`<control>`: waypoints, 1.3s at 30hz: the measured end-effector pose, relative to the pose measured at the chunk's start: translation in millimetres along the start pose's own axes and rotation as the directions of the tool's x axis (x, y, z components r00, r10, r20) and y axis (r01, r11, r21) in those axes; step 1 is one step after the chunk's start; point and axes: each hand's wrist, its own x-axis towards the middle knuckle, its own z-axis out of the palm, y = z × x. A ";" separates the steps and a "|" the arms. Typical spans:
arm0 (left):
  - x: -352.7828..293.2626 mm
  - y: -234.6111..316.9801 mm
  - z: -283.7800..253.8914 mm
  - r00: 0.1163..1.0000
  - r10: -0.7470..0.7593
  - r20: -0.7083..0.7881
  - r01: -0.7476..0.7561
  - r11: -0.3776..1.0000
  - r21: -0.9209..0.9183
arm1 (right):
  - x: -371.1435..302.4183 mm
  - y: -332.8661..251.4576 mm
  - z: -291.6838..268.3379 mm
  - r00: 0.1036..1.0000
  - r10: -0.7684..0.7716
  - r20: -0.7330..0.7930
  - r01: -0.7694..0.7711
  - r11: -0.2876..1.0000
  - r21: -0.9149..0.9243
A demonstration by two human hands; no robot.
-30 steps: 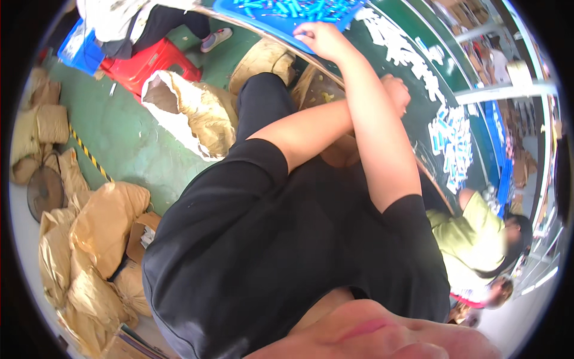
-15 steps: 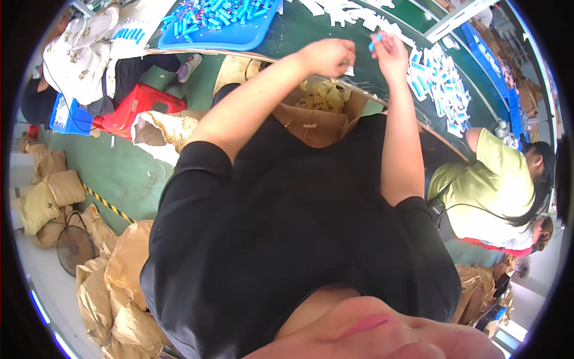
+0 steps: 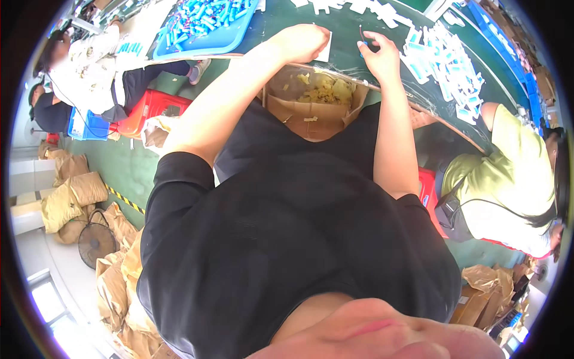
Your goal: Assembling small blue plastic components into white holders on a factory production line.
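My left hand (image 3: 306, 43) is over the table edge with its fingers curled closed on a flat white card (image 3: 324, 49), which sticks out past the fingertips. To its right, my right hand (image 3: 382, 58) pinches a small blue cylinder (image 3: 362, 44) with a thin wire lead between thumb and fingers; most of it is hidden. A blue tray (image 3: 200, 55) heaped with similar blue cylinders (image 3: 209, 21) stands at the far left. Beyond my right hand lies a pile of white cards with blue cylinders (image 3: 445, 69).
Loose white cards (image 3: 382, 11) lie along the green tabletop's far side. Below the table edge, an open cardboard box (image 3: 308, 113) holds yellowish scraps. A person in a yellow-green shirt (image 3: 508, 173) sits at right; another in white (image 3: 89, 72) sits at left beside a red stool (image 3: 158, 107).
My hands have moved slightly up and away over the table. The white card shows more fully beside my left hand, and the right hand's cylinder has dropped lower.
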 end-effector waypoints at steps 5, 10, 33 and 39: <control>0.8 -2.5 -2.8 0.999 -0.038 0.035 0.036 0.998 0.047 | 5.3 8.1 -9.0 0.971 0.085 0.224 -0.116 0.985 0.127; 5.8 -10.8 -8.0 0.991 0.053 0.121 -0.054 0.998 0.010 | 3.0 19.9 -11.9 0.973 0.028 0.229 -0.051 0.994 0.099; -9.4 -13.2 50.7 0.814 -0.194 -0.548 0.024 0.953 -0.302 | -7.0 -3.6 -7.6 0.963 -0.171 0.211 0.134 0.975 0.180; -16.4 -10.2 44.4 0.725 -0.474 -0.499 -0.059 0.679 -0.732 | -14.0 -30.9 10.4 0.979 -0.115 0.170 0.056 0.946 0.319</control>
